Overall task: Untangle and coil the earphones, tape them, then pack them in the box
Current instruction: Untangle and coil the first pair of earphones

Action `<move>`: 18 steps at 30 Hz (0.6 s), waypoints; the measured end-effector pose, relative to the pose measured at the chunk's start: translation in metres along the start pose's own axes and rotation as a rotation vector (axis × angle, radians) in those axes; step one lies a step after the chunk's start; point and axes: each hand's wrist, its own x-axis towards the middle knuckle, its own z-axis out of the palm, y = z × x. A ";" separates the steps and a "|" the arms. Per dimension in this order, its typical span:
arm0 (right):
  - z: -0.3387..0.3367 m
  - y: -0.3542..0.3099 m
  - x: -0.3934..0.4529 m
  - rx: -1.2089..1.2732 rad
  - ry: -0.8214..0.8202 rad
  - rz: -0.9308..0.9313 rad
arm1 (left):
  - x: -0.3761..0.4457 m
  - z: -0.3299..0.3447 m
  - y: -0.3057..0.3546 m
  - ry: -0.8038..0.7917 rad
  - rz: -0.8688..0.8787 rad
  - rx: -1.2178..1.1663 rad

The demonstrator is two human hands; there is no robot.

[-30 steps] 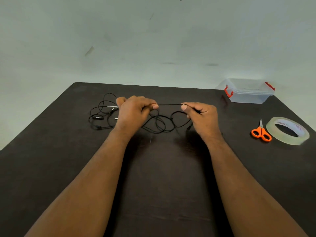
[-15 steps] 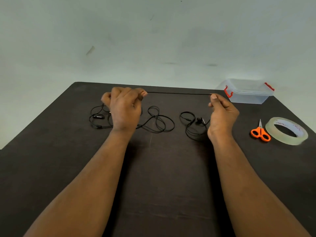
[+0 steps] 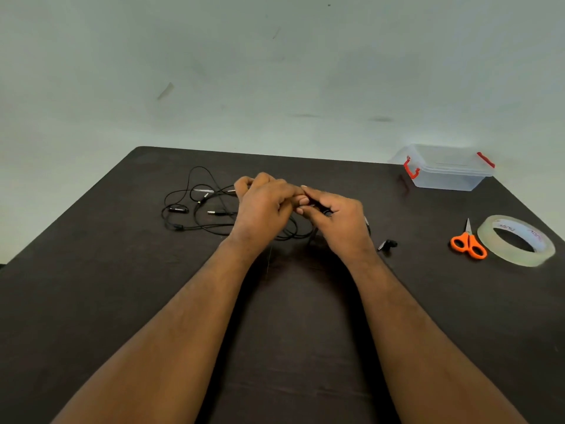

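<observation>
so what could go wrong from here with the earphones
1. Both hands, left hand and right hand, work the black earphone cable close together while loose loops still lie on the table; a pull could tighten a knot.
2. An earbud lies free beside the right wrist and could snag or get dragged.
3. The scissors lie touching or very near the tape roll, awkward to grab one-handed later.

I get soft, even, rather dim light with a greenish cast; my forearms throw only faint shadows on the dark brown matte desk [image 3: 122,301]. The wide lens bends the desk's edges, and fine detail looks smeared.
</observation>
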 end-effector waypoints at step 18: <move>-0.058 0.034 0.009 -0.106 0.432 0.135 | 0.001 -0.041 -0.055 0.182 -0.244 0.251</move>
